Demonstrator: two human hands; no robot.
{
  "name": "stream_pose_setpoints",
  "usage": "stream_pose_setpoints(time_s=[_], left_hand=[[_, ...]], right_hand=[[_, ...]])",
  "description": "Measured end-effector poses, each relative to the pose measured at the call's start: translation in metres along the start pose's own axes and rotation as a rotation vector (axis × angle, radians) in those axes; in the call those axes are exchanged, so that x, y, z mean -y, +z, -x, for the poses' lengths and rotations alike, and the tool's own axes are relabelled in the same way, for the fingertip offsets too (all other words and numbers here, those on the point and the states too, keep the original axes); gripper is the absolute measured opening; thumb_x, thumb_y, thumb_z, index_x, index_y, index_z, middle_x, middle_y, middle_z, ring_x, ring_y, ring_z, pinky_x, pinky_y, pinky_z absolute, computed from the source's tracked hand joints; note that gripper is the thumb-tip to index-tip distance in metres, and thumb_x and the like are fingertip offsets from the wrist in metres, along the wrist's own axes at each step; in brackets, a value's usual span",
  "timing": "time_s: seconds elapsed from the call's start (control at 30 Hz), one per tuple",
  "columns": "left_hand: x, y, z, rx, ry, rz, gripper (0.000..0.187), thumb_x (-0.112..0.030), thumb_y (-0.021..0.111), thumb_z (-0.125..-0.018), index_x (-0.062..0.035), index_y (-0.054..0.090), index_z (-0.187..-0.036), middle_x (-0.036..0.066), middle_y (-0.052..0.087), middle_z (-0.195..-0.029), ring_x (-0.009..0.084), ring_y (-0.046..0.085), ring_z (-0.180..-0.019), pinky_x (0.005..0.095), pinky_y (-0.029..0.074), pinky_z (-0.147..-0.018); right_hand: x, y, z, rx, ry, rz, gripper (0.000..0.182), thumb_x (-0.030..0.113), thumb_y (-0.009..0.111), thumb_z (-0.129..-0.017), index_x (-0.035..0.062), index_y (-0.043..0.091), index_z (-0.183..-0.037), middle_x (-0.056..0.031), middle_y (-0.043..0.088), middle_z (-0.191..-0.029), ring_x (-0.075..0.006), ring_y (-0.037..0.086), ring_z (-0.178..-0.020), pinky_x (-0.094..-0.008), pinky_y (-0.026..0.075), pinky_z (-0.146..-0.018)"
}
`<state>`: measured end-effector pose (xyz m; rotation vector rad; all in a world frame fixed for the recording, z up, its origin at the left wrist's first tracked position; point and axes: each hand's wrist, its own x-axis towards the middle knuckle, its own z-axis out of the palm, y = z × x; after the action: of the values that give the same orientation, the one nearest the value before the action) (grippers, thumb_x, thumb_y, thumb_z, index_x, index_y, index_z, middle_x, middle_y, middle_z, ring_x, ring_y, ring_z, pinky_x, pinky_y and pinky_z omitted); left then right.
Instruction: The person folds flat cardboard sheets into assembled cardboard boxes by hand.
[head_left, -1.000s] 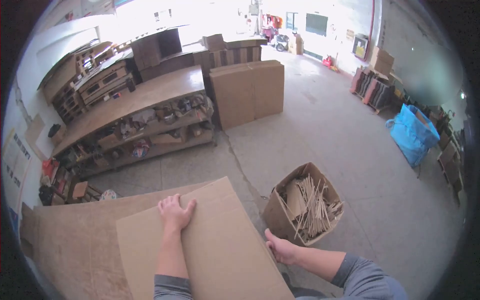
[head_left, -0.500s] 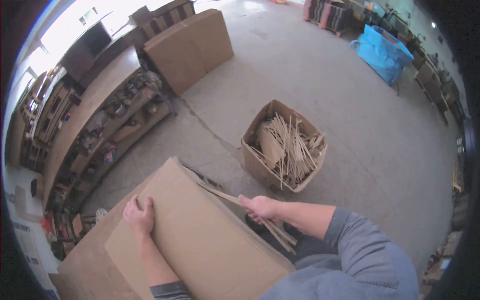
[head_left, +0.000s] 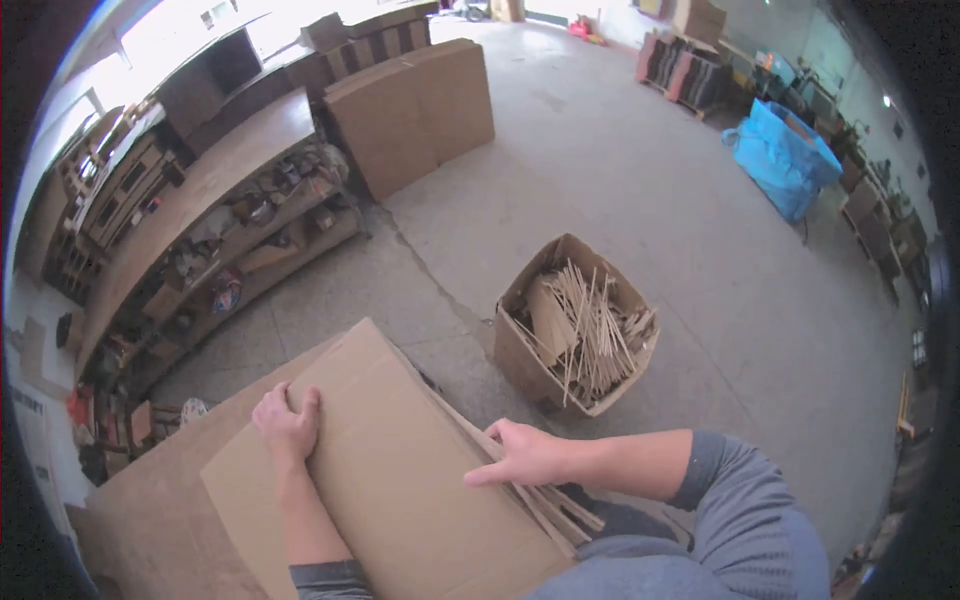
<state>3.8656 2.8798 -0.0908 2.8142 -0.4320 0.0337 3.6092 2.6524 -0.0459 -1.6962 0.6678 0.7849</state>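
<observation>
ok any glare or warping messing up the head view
Head view: the background at upper left is blown out white; the long workbench looks bowed, likely lens distortion; corners go black; the cardboard sheet shows no harsh glare.

Creased blue-grey right sleeve (head_left: 765, 515), darker cuff (head_left: 699, 470), grey left sleeve (head_left: 332, 581), bare left hand (head_left: 289, 424), bare right hand (head_left: 525, 456)

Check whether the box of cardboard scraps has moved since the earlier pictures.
No, the box of cardboard scraps looks unmoved: the floor crack still runs up to its left side. Only the view has shifted.
</observation>
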Motion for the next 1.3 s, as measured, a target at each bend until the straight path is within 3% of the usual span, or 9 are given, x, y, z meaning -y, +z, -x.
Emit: stream_pose_setpoints(time_s=[0.07, 0.17, 0.37, 0.8, 0.87, 0.97, 1.07, 1.17, 1.3], left_hand=[[-0.002, -0.003, -0.001, 0.032, -0.021, 0.013, 0.066, -0.057, 0.046, -0.081, -0.0048, 0.055, -0.12, 0.013, 0.057, -0.117, 0.0302, 0.046, -0.116, 0.0409, 0.028, -0.104], [-0.007, -0.01, 0.002, 0.061, -0.016, 0.015, 0.069, -0.059, 0.042, -0.082, -0.004, 0.054, -0.122, 0.015, 0.056, -0.119, 0.0314, 0.045, -0.115, 0.0417, 0.029, -0.103], [0.0, -0.001, -0.001, 0.014, 0.015, 0.038, 0.065, -0.059, 0.043, -0.08, -0.0082, 0.057, -0.118, 0.012, 0.059, -0.112, 0.0301, 0.048, -0.11, 0.0399, 0.03, -0.101], [-0.001, -0.002, -0.002, 0.034, -0.012, -0.003, 0.065, -0.059, 0.044, -0.081, -0.0082, 0.055, -0.12, 0.011, 0.058, -0.11, 0.0293, 0.047, -0.112, 0.0403, 0.027, -0.104], [-0.001, -0.002, -0.002, 0.018, -0.007, -0.007, 0.061, -0.057, 0.046, -0.082, -0.0091, 0.056, -0.119, 0.011, 0.058, -0.11, 0.0298, 0.047, -0.112, 0.0407, 0.028, -0.103], [-0.002, -0.002, -0.002, 0.026, -0.024, 0.015, 0.063, -0.058, 0.045, -0.08, -0.0095, 0.056, -0.118, 0.01, 0.057, -0.108, 0.0285, 0.046, -0.113, 0.0403, 0.025, -0.105], [-0.005, -0.008, -0.006, 0.168, -0.096, -0.054, 0.062, -0.058, 0.045, -0.08, -0.0096, 0.057, -0.117, 0.009, 0.057, -0.106, 0.0277, 0.046, -0.109, 0.0393, 0.028, -0.102], [-0.009, -0.013, 0.0, 0.106, -0.067, -0.04, 0.062, -0.06, 0.045, -0.08, -0.0088, 0.057, -0.115, 0.008, 0.056, -0.098, 0.0276, 0.046, -0.102, 0.0388, 0.03, -0.098], [0.0, -0.002, -0.001, -0.005, 0.009, 0.004, 0.062, -0.06, 0.044, -0.081, -0.009, 0.058, -0.112, 0.008, 0.057, -0.096, 0.0255, 0.048, -0.1, 0.0382, 0.028, -0.101]], right_hand=[[-0.002, 0.003, -0.009, 0.015, 0.021, -0.077, 0.068, 0.048, 0.074, -0.071, 0.0041, 0.047, -0.115, -0.0081, 0.057, -0.114, -0.0187, 0.055, -0.101, -0.0301, 0.044, -0.081], [0.001, 0.003, -0.005, 0.041, -0.001, -0.168, 0.054, 0.048, 0.073, -0.072, 0.009, 0.052, -0.103, -0.0021, 0.058, -0.101, -0.013, 0.056, -0.09, -0.0243, 0.042, -0.07], [-0.034, 0.005, -0.036, 0.239, -0.168, -0.565, 0.031, 0.028, 0.068, -0.083, 0.0032, 0.062, -0.102, -0.006, 0.068, -0.094, -0.0164, 0.066, -0.081, -0.0293, 0.055, -0.074], [-0.069, 0.003, -0.08, 0.564, -0.405, -0.703, 0.03, 0.02, 0.065, -0.085, -0.0014, 0.06, -0.106, -0.0078, 0.065, -0.097, -0.0195, 0.064, -0.086, -0.0342, 0.053, -0.078], [-0.063, 0.002, -0.076, 0.54, -0.425, -0.695, 0.022, 0.019, 0.066, -0.083, 0.0007, 0.061, -0.094, -0.0029, 0.062, -0.084, -0.0142, 0.06, -0.076, -0.0296, 0.05, -0.071], [-0.047, -0.006, -0.067, 0.38, -0.418, -0.332, 0.021, 0.014, 0.061, -0.083, 0.0005, 0.064, -0.099, -0.0009, 0.067, -0.092, -0.0111, 0.061, -0.083, -0.026, 0.051, -0.076], [-0.034, -0.018, -0.054, 0.301, -0.354, -0.003, 0.03, 0.027, 0.06, -0.087, 0.0065, 0.063, -0.108, -0.0003, 0.066, -0.108, -0.0133, 0.059, -0.099, -0.0279, 0.043, -0.093], [-0.031, -0.011, -0.045, 0.29, -0.356, -0.271, 0.01, 0.017, 0.06, -0.088, 0.0074, 0.061, -0.089, 0.0002, 0.066, -0.083, -0.011, 0.06, -0.077, -0.0256, 0.046, -0.078], [-0.043, 0.007, -0.056, 0.315, -0.335, -0.626, 0.01, 0.013, 0.056, -0.086, 0.0029, 0.055, -0.088, -0.0062, 0.059, -0.073, -0.0152, 0.057, -0.06, -0.0268, 0.048, -0.055]])
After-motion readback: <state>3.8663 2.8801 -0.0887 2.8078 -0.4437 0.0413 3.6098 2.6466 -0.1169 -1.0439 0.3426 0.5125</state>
